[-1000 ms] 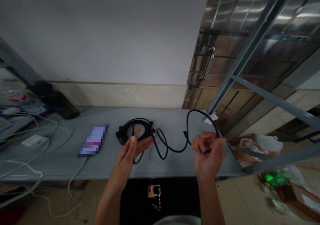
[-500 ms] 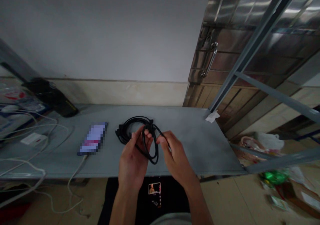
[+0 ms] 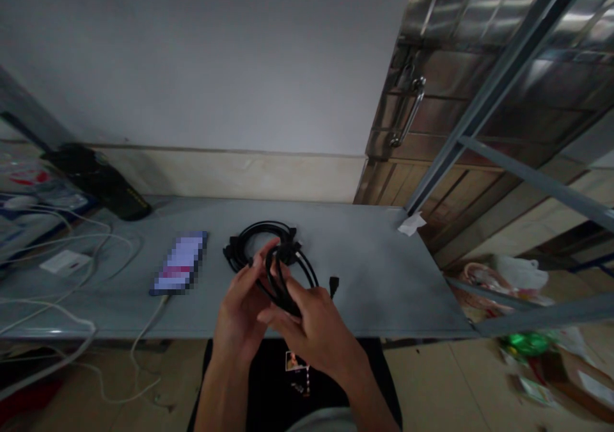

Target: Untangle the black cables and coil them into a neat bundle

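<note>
A looped black cable (image 3: 270,277) is held between my two hands above the grey shelf. My left hand (image 3: 241,310) grips the left side of the loops, fingertips at their top. Around the lower right of the same loops, my right hand (image 3: 311,326) is closed, its thumb pointing left. A black plug (image 3: 334,285) sticks out just beyond the right hand's knuckles. Behind the hands, a second coiled black cable (image 3: 240,235) lies on the shelf, partly hidden by the held loops.
On the shelf (image 3: 384,272), a phone (image 3: 180,262) with a white cable lies left of the hands. Farther left are a white adapter (image 3: 64,262), tangled white cables and a black walkie-talkie (image 3: 103,182). Crumpled paper (image 3: 411,223) sits by the metal post (image 3: 460,131) at the right.
My right hand has moved left and down from the cable's free part onto the loops. More loops are gathered, and the black plug now shows at the right.
</note>
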`<state>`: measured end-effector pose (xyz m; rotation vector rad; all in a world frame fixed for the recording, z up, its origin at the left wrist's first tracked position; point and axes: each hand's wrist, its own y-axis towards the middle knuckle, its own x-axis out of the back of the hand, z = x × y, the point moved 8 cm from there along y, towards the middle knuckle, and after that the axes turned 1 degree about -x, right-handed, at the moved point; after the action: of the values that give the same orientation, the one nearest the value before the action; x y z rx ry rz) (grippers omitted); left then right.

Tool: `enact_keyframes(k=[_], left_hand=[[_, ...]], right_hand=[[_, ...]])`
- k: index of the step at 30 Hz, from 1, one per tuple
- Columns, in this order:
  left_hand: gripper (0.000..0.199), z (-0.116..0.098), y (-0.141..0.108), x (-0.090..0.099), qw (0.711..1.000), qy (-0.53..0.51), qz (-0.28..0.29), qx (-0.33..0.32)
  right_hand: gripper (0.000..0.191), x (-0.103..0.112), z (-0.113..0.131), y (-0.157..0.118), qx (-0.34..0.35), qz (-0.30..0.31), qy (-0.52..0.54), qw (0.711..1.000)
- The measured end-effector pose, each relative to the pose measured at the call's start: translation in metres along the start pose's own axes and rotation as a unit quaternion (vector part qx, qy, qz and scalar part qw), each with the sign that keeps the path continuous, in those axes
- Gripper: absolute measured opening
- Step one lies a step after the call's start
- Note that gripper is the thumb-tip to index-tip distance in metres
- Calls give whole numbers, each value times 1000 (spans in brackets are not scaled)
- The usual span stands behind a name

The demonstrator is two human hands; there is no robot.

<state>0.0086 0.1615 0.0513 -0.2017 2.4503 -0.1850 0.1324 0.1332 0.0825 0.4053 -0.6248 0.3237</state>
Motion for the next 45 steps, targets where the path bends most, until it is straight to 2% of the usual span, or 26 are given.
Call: enact_keyframes(k=[2,4,7,10,14,17,19,21,23,26,29,32,35,38,40,42,45], left_hand=[[59,-2,3,7,1000,-5,-15,10],[64,-5,7,12,1000,-10,-8,12],[68,-10,14,22,1000,9,11,19],[70,-18,20,41,999,45,-18,2],[80,-31,25,61,990,112,-70,-45],[82,-37,30,62,977,190,-56,-73],[70,-41,37,61,950,292,-41,-104],[54,-46,48,63,901,407,-38,-145],[46,-52,61,66,847,493,-46,-193],[43,-57,81,73,785,567,-57,-244],[45,-58,95,86,745,604,-88,-268],[42,-55,101,101,724,614,-137,-282],[33,-48,101,107,712,612,-146,-311],[30,-41,101,107,689,632,-135,-330],[35,-38,101,109,679,642,-133,-329],[44,-37,101,112,684,638,-136,-328],[48,-37,100,115,704,615,-134,-327]], right_hand=[[60,-4,4,2,36,-1,-60,998],[62,-7,9,5,92,-3,-136,986],[65,-9,20,11,208,-12,-226,951],[62,-7,27,17,310,-26,-285,907],[64,-19,17,29,411,-20,-308,858],[70,-34,-3,43,448,-13,-289,846],[73,-44,-19,55,453,-17,-278,847],[73,-51,-36,68,444,-17,-269,855],[69,-57,-52,84,419,-3,-263,869],[54,-63,-75,106,367,28,-265,891],[35,-66,-90,118,323,54,-256,910],[32,-66,-100,121,279,61,-226,931],[38,-66,-106,118,247,61,-193,948],[62,-67,-110,114,225,72,-156,959],[81,-68,-110,111,222,72,-149,961],[88,-70,-107,109,229,70,-161,958],[80,-74,-102,106,240,69,-192,949]])
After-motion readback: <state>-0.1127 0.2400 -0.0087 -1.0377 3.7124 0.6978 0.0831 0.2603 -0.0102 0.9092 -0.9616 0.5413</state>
